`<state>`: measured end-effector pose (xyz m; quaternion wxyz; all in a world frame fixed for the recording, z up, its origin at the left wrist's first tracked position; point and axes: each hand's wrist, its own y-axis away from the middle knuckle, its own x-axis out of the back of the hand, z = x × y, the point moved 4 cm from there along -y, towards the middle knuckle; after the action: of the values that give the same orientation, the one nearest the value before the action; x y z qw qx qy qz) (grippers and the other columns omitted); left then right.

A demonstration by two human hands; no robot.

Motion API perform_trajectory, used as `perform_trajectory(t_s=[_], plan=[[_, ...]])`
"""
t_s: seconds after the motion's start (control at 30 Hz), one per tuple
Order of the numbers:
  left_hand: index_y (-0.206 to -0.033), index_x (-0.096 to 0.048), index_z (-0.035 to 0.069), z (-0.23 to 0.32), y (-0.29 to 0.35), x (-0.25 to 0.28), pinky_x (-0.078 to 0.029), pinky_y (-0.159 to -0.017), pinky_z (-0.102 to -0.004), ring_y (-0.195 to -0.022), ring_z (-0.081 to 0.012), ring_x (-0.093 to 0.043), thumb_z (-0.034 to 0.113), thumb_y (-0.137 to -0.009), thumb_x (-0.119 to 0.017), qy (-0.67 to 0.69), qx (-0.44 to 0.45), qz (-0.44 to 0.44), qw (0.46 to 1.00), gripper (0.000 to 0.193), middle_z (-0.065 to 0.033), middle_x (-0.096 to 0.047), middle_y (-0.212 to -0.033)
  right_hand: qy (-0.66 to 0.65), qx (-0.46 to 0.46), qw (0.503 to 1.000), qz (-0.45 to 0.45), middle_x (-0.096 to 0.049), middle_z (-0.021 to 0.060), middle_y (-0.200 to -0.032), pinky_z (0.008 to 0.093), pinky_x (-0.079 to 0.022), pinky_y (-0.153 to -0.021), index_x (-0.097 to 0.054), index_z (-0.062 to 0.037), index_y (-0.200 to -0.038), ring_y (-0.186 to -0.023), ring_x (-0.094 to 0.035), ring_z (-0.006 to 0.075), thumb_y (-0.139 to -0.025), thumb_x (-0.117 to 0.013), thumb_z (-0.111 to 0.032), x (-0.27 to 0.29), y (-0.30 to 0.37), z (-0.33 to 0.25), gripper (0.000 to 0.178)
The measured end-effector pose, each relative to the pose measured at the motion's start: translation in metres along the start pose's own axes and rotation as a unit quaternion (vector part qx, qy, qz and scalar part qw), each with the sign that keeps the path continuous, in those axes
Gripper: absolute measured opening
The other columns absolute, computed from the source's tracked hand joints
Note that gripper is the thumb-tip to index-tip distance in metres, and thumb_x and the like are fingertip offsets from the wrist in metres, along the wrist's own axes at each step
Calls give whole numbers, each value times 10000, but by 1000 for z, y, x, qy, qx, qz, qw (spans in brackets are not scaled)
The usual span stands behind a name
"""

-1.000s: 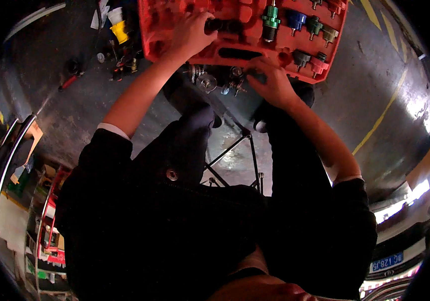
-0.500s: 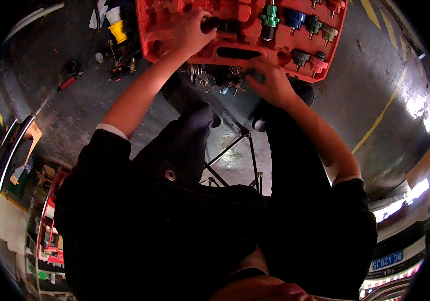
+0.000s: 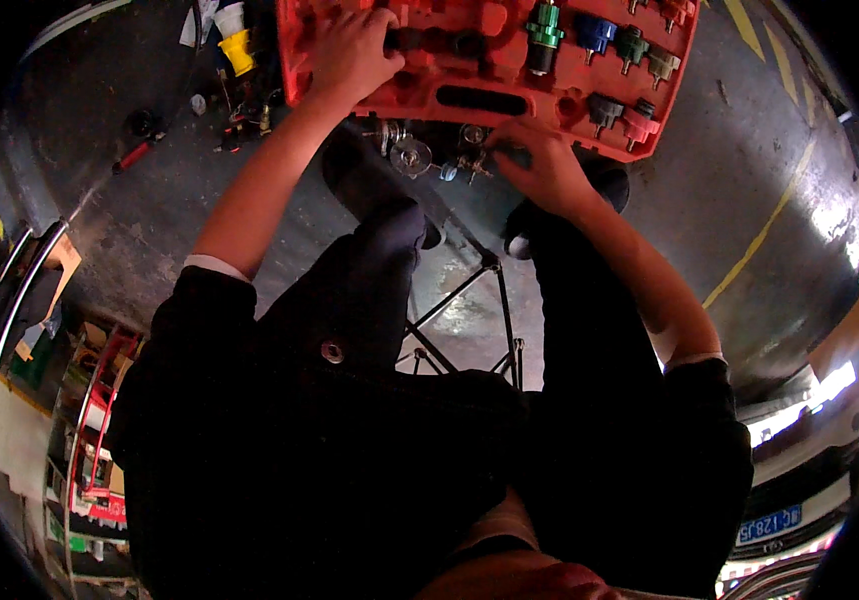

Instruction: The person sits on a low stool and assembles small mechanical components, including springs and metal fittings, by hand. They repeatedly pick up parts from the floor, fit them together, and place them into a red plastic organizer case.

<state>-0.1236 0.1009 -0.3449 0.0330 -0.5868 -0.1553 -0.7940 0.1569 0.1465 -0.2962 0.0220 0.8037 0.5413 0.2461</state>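
A red moulded tool case [image 3: 399, 100] lies spread at the top of the view. Over its left part, my left hand [image 3: 354, 58] has its thumb and fingers closed about the left end of a black cylindrical part [image 3: 434, 41] lying in a slot. My right hand [image 3: 545, 168] is at the case's near edge, below the handle cutout, with fingers curled together; what they may hold is hidden. To the right in the case sit a green adapter [image 3: 545, 32], a blue cap [image 3: 595, 36] and several other coloured caps.
Metal fittings with a round clear disc [image 3: 411, 157] lie between my feet and the case. On the floor at left are a red-handled tool [image 3: 133, 158] and a yellow-and-white container [image 3: 237, 50]. Black stand legs [image 3: 490, 264] stand between my legs. A car's front [image 3: 799, 490] is at lower right.
My left hand has shifted left along the black cylindrical part, toward its left end. My right hand has hardly moved.
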Motion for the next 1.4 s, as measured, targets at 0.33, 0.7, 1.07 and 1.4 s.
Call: perform_trajectory(t_s=[0.33, 0.7, 1.07, 1.4], plan=[[-1238, -592, 168, 12, 3, 3, -493, -911, -487, -1049, -325, -637, 331, -833, -739, -95, -89, 43, 991, 461, -97, -655, -1111, -4, -18, 1000, -19, -643, 131, -1069, 380, -539, -857, -648, -41, -1087, -995, -664, 293, -849, -672, -78, 3, 1, -4, 242], [-1215, -646, 238, 3, 7, -13, -472, -949, -504, -1043, -302, -646, 435, -836, -711, -43, -56, 47, 996, 433, -88, -668, -1113, -3, -22, 1000, 4, -654, 135, -1048, 374, -547, -862, -641, -37, -1140, -999, -678, 279, -860, -682, -85, 2, 1, -1, 287], [-1257, -608, 238, -2, 1, -10, -540, -824, -452, -1066, -304, -657, 470, -866, -699, 2, -10, 13, 1000, 464, -46, -705, -1125, -28, -54, 998, -19, -656, 125, -1043, 365, -546, -872, -631, -49, -1159, -995, -681, 256, -859, -685, -78, 2, -2, -4, 307], [-1324, -587, 158, 18, 9, 4, -509, -894, -495, -1165, -314, -577, 369, -811, -797, -91, -83, 38, 992, 593, -115, -535, -1338, -12, -34, 999, -14, -662, 130, -1054, 370, -544, -870, -636, -45, -1128, -996, -682, 271, -843, -685, -61, 1, 0, -3, 289]])
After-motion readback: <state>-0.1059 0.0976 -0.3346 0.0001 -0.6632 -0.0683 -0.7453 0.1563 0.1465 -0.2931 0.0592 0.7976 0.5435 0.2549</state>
